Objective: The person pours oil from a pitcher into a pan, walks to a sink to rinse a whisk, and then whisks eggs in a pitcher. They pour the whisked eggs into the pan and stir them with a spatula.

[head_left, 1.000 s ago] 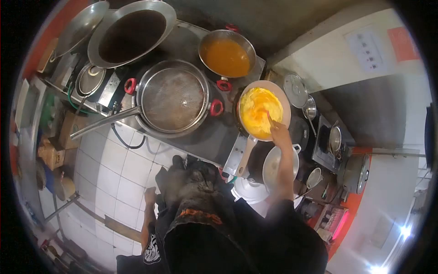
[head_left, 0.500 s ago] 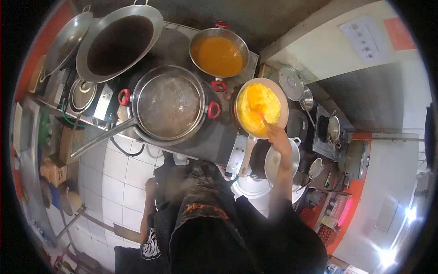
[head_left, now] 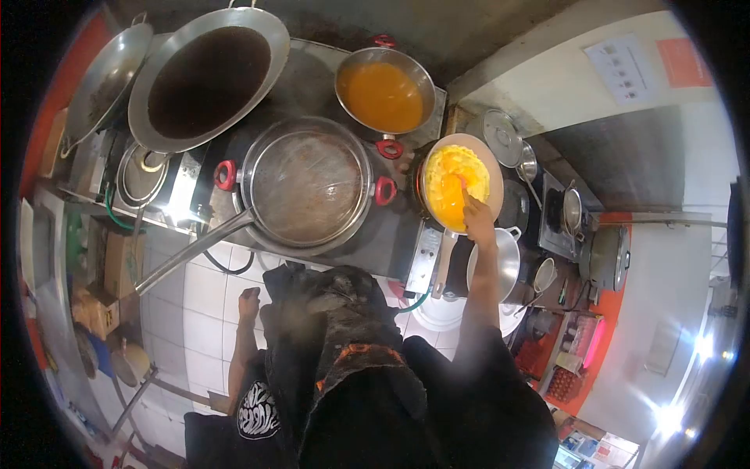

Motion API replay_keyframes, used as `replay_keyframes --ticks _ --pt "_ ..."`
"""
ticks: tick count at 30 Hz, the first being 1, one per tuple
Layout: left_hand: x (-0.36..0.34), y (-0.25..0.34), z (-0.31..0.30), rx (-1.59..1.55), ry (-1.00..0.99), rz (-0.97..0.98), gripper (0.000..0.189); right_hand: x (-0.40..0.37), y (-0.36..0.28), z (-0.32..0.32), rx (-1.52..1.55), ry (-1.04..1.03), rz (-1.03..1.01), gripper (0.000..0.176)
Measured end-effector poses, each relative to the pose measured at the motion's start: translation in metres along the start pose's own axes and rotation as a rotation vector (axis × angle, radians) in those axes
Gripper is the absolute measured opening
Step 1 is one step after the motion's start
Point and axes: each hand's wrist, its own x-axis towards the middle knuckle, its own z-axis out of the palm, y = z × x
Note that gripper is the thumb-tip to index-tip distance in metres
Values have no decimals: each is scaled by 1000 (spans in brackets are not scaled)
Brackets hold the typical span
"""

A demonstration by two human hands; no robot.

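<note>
My right hand [head_left: 478,217] is closed around the handle of an orange-red spatula [head_left: 461,184]. The spatula's head lies in yellow beaten egg [head_left: 445,205], runny toward the near side and set in folds farther back. A beige frying pan [head_left: 492,168] on a burner contains the egg, and its handle points toward me. Down by my left side, my left hand [head_left: 248,302] hangs over the tiled floor with its fingers curled in, and nothing shows in it.
Left of the pan, a big strainer [head_left: 305,180] rests across a red-handled pot. Behind stand a pot of orange liquid [head_left: 384,98] and a wok of dark liquid [head_left: 207,82]. A metal pot [head_left: 508,266] sits beside my right forearm. The strainer's long handle juts over the counter edge.
My right hand has drawn the spatula through the egg, and the runny part now spreads on the near side. My left hand has shifted slightly away from my body. The whole view has shifted slightly.
</note>
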Motion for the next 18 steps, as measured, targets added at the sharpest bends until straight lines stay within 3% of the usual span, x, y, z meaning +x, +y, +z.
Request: replay_keyframes --ticks 2,4,6,7,9,11,13,15,16,18 --pt "1 5 -7 17 44 -79 34 -7 -34 -30 -94 -77 -278 34" --pt "-7 21 -6 -5 86 -114 33 -9 -19 -42 6 -239 -67 40" --pt "-6 15 -2 -29 71 -137 32 -2 -4 -31 26 -137 -94 42" --pt "-4 10 0 -36 61 -146 31 6 4 -11 -1 45 -227 40" --pt "2 -7 2 88 -7 -33 35 9 7 -4 -108 176 -468 34" --pt "29 -57 6 77 -33 50 37 7 -7 -25 -269 71 -687 26" --pt "3 -16 16 79 -75 45 37 -1 -21 -51 -26 -204 -161 39" --pt "-20 9 26 -64 -119 18 36 0 -3 -42 37 -241 60 44" --pt "-4 -19 28 149 -190 169 35 10 31 -12 -26 -148 18 42" --pt "8 -31 28 586 -275 509 33 16 38 10 -225 138 -283 40"
